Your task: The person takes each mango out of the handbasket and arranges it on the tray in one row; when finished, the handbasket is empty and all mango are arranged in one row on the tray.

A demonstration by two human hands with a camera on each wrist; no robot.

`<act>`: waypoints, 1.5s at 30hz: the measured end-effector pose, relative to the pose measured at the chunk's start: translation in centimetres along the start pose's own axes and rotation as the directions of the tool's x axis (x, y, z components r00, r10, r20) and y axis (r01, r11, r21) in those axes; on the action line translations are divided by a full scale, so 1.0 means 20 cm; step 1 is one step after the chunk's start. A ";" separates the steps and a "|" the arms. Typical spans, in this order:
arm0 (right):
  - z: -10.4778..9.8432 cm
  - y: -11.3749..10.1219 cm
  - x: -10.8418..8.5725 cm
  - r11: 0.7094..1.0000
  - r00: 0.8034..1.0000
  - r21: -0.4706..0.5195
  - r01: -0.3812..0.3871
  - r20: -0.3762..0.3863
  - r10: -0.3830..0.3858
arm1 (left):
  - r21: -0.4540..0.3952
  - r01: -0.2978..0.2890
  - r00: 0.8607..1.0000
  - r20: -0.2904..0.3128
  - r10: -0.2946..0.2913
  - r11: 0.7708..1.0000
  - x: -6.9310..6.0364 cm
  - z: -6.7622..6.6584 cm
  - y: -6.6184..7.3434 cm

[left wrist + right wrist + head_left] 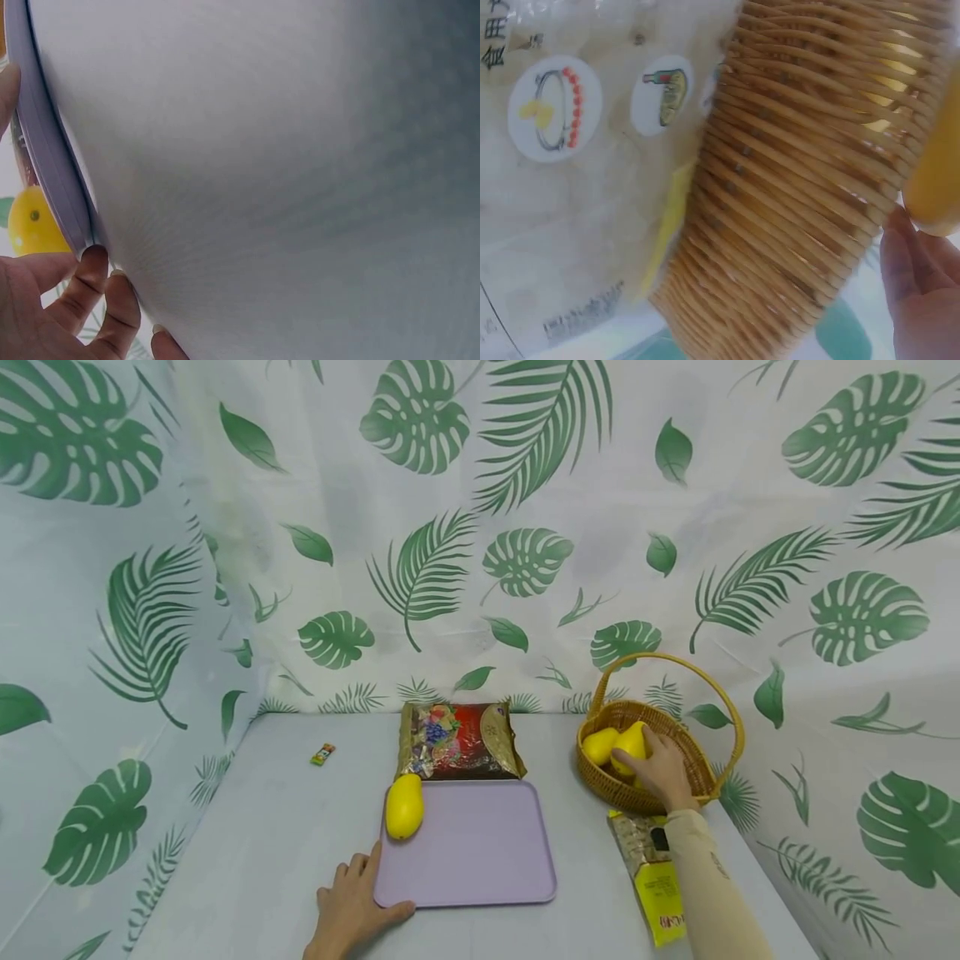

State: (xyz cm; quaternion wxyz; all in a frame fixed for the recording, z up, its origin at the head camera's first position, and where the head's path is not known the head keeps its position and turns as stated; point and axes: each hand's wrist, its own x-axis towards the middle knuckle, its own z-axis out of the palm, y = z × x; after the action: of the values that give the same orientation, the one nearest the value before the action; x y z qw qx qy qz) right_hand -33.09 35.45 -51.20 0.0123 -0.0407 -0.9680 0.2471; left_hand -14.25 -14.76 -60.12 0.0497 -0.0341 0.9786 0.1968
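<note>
A lilac tray (465, 843) lies on the table. On its upper left corner rests a yellow mango (405, 807), also partly seen in the left wrist view. My left hand (354, 897) touches the tray's lower left corner, its thumb along the near edge and a finger at the left side. At the right, my right hand (660, 768) reaches into a wicker basket (701, 764) and grips a yellow mango (632, 745) between thumb and fingers. Another mango (600, 747) lies beside it in the basket. The right wrist view shows the held mango (934, 172) above the basket's rim.
Behind the tray stands a red and gold packet (465, 739). A small wrapped candy (322, 754) lies at the far left. A yellow and clear bag (648, 881) lies in front of the basket, partly under my right forearm. The basket's tall handle (731, 718) arches over it.
</note>
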 end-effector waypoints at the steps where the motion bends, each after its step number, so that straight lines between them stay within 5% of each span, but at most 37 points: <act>1: 0.00 -0.01 0.00 1.000 1.000 0.002 0.010 -0.005 -0.010 | -0.002 -0.001 1.000 -0.001 0.001 1.000 0.00 0.00 0.00; 18: 0.05 -0.17 -0.11 0.987 0.985 0.021 0.157 -0.072 -0.155 | -0.002 0.001 1.000 0.010 -0.001 1.000 0.00 0.00 0.00; 45: 0.49 -0.60 -0.25 0.944 0.949 0.106 0.313 -0.002 -0.315 | -0.005 0.007 1.000 0.020 -0.007 1.000 0.00 0.01 -0.01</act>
State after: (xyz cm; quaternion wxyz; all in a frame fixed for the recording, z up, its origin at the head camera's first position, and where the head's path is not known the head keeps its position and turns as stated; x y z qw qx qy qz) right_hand -29.32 19.82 -54.10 0.0463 0.1165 -0.9479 0.2928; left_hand -14.31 -14.88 -60.35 0.0601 -0.0355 0.9774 0.1996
